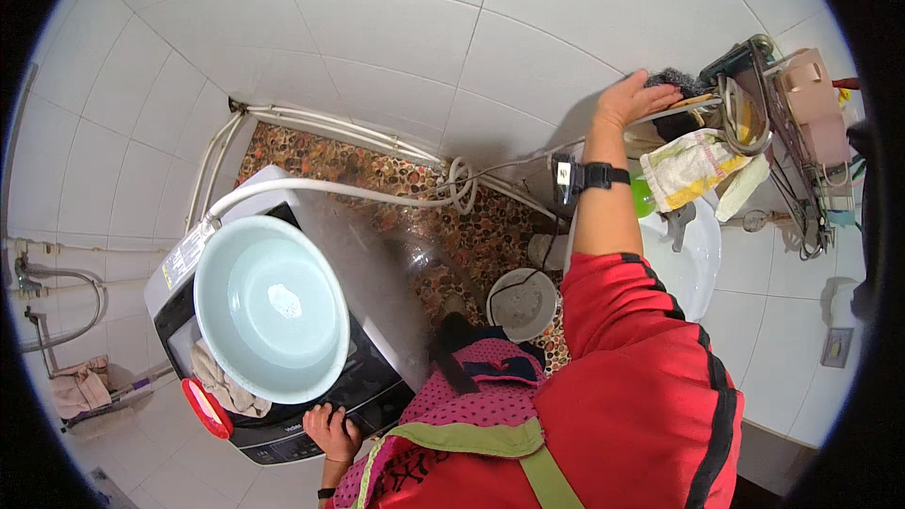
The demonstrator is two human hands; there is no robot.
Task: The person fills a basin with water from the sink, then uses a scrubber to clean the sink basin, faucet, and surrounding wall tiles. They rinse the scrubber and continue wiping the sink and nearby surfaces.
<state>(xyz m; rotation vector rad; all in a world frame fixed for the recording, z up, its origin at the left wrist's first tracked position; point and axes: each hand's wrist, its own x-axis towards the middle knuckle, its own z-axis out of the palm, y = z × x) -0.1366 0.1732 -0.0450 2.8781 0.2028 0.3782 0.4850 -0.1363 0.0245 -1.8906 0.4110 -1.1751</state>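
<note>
My right hand [637, 100] is stretched up to the far wall at the right, its fingers extended and apparently holding nothing. Just beyond the fingertips, a dark scouring pad [675, 83] lies at the end of a wall rack [745, 66]. My left hand [332, 432] rests on the near edge of the washing machine [372, 386], fingers apart, beside the basin. The pale blue basin [325, 269] sits on top of the machine, with water and a white patch in its bottom. Beige cloth [226, 385] shows from under the basin's near left side.
A red-rimmed item [206, 408] lies on the machine's left corner. A white hose [330, 187] runs from the machine toward the wall pipes. A bucket [521, 304] stands on the pebble-patterned floor. Yellow-and-white cloth [693, 170] hangs over the white washbasin [699, 254].
</note>
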